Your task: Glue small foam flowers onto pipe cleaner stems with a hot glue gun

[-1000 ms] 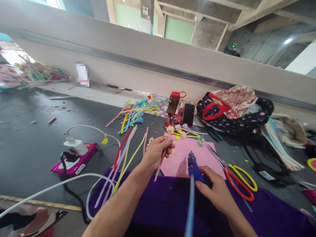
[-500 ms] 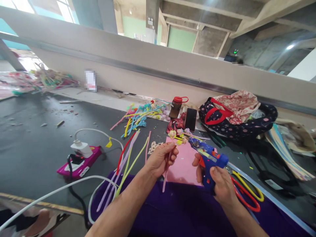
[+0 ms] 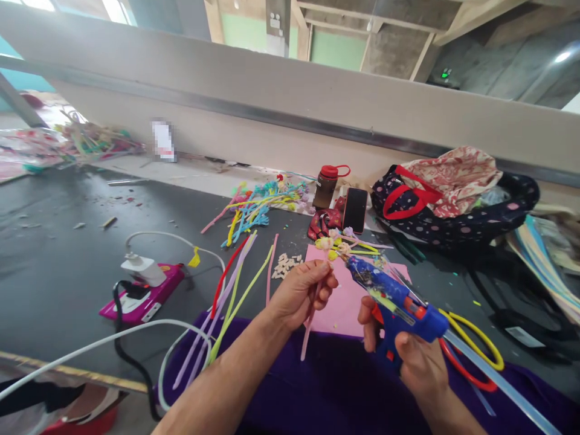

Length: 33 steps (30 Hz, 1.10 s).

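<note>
My left hand [image 3: 306,289] pinches a pink fuzzy pipe cleaner [image 3: 307,338], which hangs down below the fingers. Its upper end is mostly hidden by the fingertips. In my right hand [image 3: 414,356] is a blue hot glue gun [image 3: 389,296], with a long clear glue stick [image 3: 507,374] coming out of its back. The nozzle points left and sits close to my left fingertips; whether it touches the stem I cannot tell. Just beyond the fingers lie small pale and yellow flowers [image 3: 324,243] on stems. Under both hands is a pink sheet [image 3: 347,302].
Loose pipe cleaners [image 3: 235,290] and a power strip [image 3: 149,296] with cables lie left. Finished-looking coloured stems [image 3: 258,208], a bottle [image 3: 326,186], a phone [image 3: 356,209] and a dotted bag [image 3: 457,223] stand behind. Yellow-and-red-handled scissors [image 3: 480,347] lie right.
The glue gun's nozzle has come closer to my left fingertips and tilts more steeply down towards the right. My left hand keeps its pinch on the pipe cleaner. The view has shifted slightly.
</note>
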Available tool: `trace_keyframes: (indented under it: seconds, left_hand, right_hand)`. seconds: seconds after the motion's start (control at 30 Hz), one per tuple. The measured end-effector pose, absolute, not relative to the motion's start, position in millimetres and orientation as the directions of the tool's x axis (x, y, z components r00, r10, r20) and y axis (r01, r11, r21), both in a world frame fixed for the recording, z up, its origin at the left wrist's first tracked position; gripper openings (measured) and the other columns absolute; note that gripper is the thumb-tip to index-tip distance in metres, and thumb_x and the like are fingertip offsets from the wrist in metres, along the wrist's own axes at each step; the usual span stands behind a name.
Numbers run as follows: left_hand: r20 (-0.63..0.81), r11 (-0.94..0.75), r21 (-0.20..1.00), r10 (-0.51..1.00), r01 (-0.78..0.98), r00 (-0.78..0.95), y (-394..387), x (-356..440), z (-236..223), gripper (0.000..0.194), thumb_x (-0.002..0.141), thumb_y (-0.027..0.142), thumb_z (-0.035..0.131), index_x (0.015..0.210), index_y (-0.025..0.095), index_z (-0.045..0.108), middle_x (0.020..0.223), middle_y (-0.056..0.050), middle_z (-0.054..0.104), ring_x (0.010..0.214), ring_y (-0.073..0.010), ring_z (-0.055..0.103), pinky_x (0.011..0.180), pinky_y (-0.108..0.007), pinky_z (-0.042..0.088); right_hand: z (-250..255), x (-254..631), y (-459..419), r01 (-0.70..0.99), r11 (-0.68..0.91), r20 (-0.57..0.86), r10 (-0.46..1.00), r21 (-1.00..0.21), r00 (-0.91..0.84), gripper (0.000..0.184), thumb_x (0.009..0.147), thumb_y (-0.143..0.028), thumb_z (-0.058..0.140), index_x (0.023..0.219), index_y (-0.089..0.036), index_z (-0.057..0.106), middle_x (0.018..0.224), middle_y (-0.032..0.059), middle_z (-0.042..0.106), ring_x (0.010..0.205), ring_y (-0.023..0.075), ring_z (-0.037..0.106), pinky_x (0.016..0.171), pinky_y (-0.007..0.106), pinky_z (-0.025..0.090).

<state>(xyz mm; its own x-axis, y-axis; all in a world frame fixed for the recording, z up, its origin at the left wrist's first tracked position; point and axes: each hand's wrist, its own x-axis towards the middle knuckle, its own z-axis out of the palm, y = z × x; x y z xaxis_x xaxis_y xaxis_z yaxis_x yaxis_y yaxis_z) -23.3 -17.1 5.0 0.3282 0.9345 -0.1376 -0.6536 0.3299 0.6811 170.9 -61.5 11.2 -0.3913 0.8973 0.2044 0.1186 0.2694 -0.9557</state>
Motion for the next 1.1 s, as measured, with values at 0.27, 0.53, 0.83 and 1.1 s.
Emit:
trace_keyframes:
  seconds: [0.27,0.53,0.83,1.1]
  left_hand:
    - [-0.133,0.323,0.705,0.935,-0.632,0.33,-18.8,-20.9,4.4,0.018,0.076,0.027,0.062,0.069,0.013,0.053,0.056,0.001,0.058,0.036,-0.0022,0.044,0.03,-0.011,0.028]
    - [-0.139,0.32,0.713,0.937,-0.624,0.322,-17.1,-22.0,1.2,0.021,0.074,0.03,0.064,0.07,0.012,0.054,0.06,0.0,0.059,0.038,-0.0021,0.046,0.031,-0.011,0.029]
    - [-0.126,0.311,0.72,0.938,-0.62,0.325,-18.3,-22.2,1.2,0.02,0.075,0.029,0.062,0.068,0.012,0.053,0.06,0.0,0.059,0.038,-0.0023,0.047,0.031,-0.011,0.03]
    - [-0.117,0.3,0.731,0.94,-0.612,0.321,-18.3,-22.2,1.1,0.02,0.075,0.028,0.062,0.068,0.013,0.052,0.06,0.001,0.06,0.037,-0.0023,0.047,0.031,-0.012,0.031]
  right_hand:
    - [7.5,169.7,-60.3,0.067,0.26,0.218,0.903,-0.963,-0.371,0.042,0.083,-0.054,0.04,0.097,-0.021,0.06,0.075,0.0071,0.06,0.063,0.0205,0.057,0.067,0.037,0.046]
    - [4.1,168.2,-59.4,0.046,0.295,0.259,0.893,-0.954,-0.368,0.043,0.084,-0.052,0.041,0.111,-0.021,0.054,0.08,0.0069,0.06,0.06,0.0181,0.055,0.065,0.037,0.046]
    - [-0.2,167.4,-58.7,-0.006,0.315,0.297,0.887,-0.949,-0.353,0.038,0.086,-0.047,0.042,0.114,-0.023,0.05,0.083,0.0051,0.06,0.058,0.015,0.053,0.062,0.033,0.044]
    - [-4.0,168.7,-58.1,0.003,0.313,0.292,0.89,-0.95,-0.35,0.04,0.086,-0.048,0.042,0.115,-0.022,0.049,0.088,0.0067,0.06,0.06,0.0157,0.055,0.065,0.035,0.045]
